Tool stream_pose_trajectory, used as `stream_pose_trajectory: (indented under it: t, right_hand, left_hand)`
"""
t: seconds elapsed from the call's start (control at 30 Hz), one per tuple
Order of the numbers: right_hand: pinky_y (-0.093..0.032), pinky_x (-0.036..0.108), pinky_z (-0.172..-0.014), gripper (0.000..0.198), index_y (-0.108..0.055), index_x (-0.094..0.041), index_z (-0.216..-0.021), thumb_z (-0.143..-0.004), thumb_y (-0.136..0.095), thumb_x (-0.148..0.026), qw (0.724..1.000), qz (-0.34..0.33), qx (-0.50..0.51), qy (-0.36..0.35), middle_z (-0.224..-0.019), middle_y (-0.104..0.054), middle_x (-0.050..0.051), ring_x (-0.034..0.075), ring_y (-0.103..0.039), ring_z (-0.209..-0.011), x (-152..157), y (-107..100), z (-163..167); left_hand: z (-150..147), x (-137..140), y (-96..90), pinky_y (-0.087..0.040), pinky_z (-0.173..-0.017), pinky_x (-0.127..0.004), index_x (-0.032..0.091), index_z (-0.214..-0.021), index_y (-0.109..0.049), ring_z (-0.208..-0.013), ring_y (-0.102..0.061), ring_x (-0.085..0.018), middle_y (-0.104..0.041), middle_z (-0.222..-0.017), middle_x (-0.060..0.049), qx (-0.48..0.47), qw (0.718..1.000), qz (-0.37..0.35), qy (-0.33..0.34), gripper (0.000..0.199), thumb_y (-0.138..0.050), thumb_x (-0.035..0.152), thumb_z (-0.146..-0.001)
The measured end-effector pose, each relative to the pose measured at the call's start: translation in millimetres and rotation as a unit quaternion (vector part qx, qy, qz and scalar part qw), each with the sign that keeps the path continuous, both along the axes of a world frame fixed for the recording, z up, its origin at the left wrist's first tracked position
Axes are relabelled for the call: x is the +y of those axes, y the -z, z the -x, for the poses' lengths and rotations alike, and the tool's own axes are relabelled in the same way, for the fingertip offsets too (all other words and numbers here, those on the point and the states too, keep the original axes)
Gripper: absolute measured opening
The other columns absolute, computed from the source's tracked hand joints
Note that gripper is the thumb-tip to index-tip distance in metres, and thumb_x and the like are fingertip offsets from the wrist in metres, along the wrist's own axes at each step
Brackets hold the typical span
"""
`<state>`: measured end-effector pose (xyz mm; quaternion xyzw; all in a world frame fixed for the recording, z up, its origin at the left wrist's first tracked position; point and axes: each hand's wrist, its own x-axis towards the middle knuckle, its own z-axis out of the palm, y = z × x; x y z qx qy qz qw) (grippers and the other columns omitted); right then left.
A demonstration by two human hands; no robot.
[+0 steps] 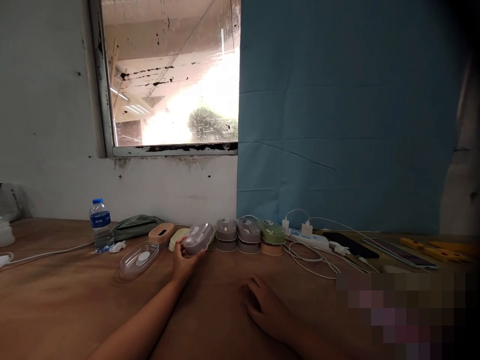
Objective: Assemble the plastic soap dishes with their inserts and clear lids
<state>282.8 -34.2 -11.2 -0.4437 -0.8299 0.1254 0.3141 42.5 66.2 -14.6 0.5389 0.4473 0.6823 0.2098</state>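
My left hand point(184, 264) grips a greyish-purple oval plastic box point(198, 238), tilted, with the thumb and fingers at its near side. My right hand point(265, 305) hovers above or rests on the table, loosely curved, thumb apart from the fingers and nothing in it. Right of the held box stand two grey-purple oval boxes point(226, 234) and one with a green top point(272, 231) over a peach base. To the left are a cream piece point(180, 237), partly hidden, a peach oval piece point(161, 232) and a clear oval cover point(140, 257).
A water bottle point(101, 227) stands beside a crumpled tissue point(117, 246) and a dark green pouch point(137, 226). At the right are a power strip point(309, 240) with white cables, dark phones point(352, 245) and yellow tools point(446, 252). The brown table point(75, 305) meets a wall behind.
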Motion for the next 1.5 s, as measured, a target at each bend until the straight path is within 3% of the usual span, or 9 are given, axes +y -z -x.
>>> stream_pose_trajectory:
  t: [0.1, 0.2, 0.3, 0.43, 0.63, 0.8, 0.97, 1.33, 1.5]
  right_hand:
    - [-0.036, 0.033, -0.092, 0.045, -0.041, -0.019, -0.114, -0.07, -0.049, -0.014, 1.0, 0.001, 0.022, 0.021, -0.114, -0.044, 0.008, 0.021, -0.044, -0.105, 3.8, 6.4, -2.4]
    - [-0.033, 0.034, -0.096, 0.056, -0.03, -0.018, -0.123, -0.071, -0.052, -0.021, 0.999, 0.005, 0.044, 0.024, -0.124, -0.036, 0.009, 0.022, -0.037, -0.114, 4.8, 7.8, -3.2]
    - [-0.03, 0.035, -0.098, 0.064, -0.023, -0.019, -0.128, -0.072, -0.053, -0.027, 0.999, 0.01, 0.051, 0.003, -0.13, -0.03, 0.009, 0.022, -0.031, -0.12, 2.9, 3.4, -3.6]
    - [-0.026, 0.037, -0.1, 0.069, -0.026, -0.018, -0.129, -0.069, -0.057, -0.026, 0.998, 0.038, 0.026, -0.042, -0.132, -0.031, 0.01, 0.024, -0.029, -0.121, -0.8, -3.0, -5.1]
    - [-0.029, 0.036, -0.098, 0.075, -0.027, -0.016, -0.128, -0.062, -0.062, -0.023, 0.993, 0.089, 0.029, -0.077, -0.128, -0.037, 0.011, 0.025, -0.035, -0.117, -6.0, -7.1, -6.1]
    - [-0.033, 0.035, -0.093, 0.072, -0.033, -0.018, -0.122, -0.057, -0.065, -0.02, 0.99, 0.105, 0.062, -0.069, -0.121, -0.043, 0.01, 0.024, -0.042, -0.11, -7.3, -8.0, -5.5]
    - [-0.038, 0.034, -0.088, 0.066, -0.039, -0.018, -0.113, -0.055, -0.07, -0.023, 0.987, 0.1, 0.097, -0.082, -0.112, -0.047, 0.008, 0.023, -0.046, -0.103, -5.9, -7.1, -6.5]
    - [-0.039, 0.037, -0.087, 0.062, -0.036, -0.017, -0.117, -0.066, -0.064, -0.038, 0.971, 0.116, 0.165, -0.131, -0.116, -0.045, 0.011, 0.024, -0.046, -0.104, -1.9, -2.5, -11.5]
    - [-0.037, 0.036, -0.091, 0.043, -0.038, -0.018, -0.115, -0.079, -0.051, -0.037, 0.975, 0.093, 0.179, -0.096, -0.117, -0.046, 0.011, 0.022, -0.044, -0.109, 1.3, -0.8, -7.6]
  left_hand:
    - [13.7, -30.7, 1.3, -0.044, -0.077, -0.034, 0.019, -0.108, -0.042, -0.095, -0.053, -0.023, -0.052, -0.106, -0.011, 0.037, 0.984, 0.076, 0.154, 0.071, -0.077, 0.032, -0.047]
    - [22.1, -50.6, 0.2, -0.043, -0.078, -0.032, 0.02, -0.107, -0.045, -0.097, -0.051, -0.023, -0.052, -0.106, -0.01, 0.09, 0.948, 0.119, 0.283, 0.072, -0.08, 0.025, -0.044]
    - [22.1, -56.0, 1.9, -0.041, -0.08, -0.032, 0.021, -0.106, -0.044, -0.096, -0.051, -0.021, -0.053, -0.104, -0.007, 0.102, 0.905, 0.126, 0.394, 0.074, -0.081, 0.02, -0.042]
    - [18.1, -53.8, 8.1, -0.037, -0.085, -0.036, 0.022, -0.108, -0.042, -0.099, -0.049, -0.023, -0.052, -0.105, -0.006, 0.102, 0.845, 0.116, 0.512, 0.079, -0.081, 0.019, -0.039]
    - [23.3, -60.9, 1.9, -0.026, -0.098, -0.042, 0.022, -0.122, -0.034, -0.112, -0.039, -0.026, -0.042, -0.122, -0.009, 0.203, 0.835, 0.132, 0.495, 0.097, -0.081, 0.024, -0.036]
    - [22.3, -69.7, -11.4, -0.024, -0.1, -0.04, 0.022, -0.122, -0.033, -0.116, -0.036, -0.024, -0.04, -0.124, -0.007, 0.243, 0.823, 0.133, 0.495, 0.091, -0.078, 0.019, -0.043]
    - [19.6, -71.1, -12.1, -0.031, -0.095, -0.038, 0.021, -0.115, -0.036, -0.11, -0.041, -0.023, -0.045, -0.116, -0.007, 0.215, 0.825, 0.131, 0.506, 0.078, -0.077, 0.021, -0.048]
    - [17.3, -71.4, -8.8, -0.036, -0.087, -0.035, 0.023, -0.112, -0.035, -0.1, -0.048, -0.021, -0.05, -0.107, -0.006, 0.165, 0.841, 0.14, 0.496, 0.071, -0.075, 0.029, -0.054]
    - [15.1, -70.7, -8.4, -0.037, -0.085, -0.032, 0.021, -0.109, -0.039, -0.1, -0.048, -0.021, -0.048, -0.111, -0.007, 0.132, 0.858, 0.128, 0.48, 0.061, -0.07, 0.038, -0.059]
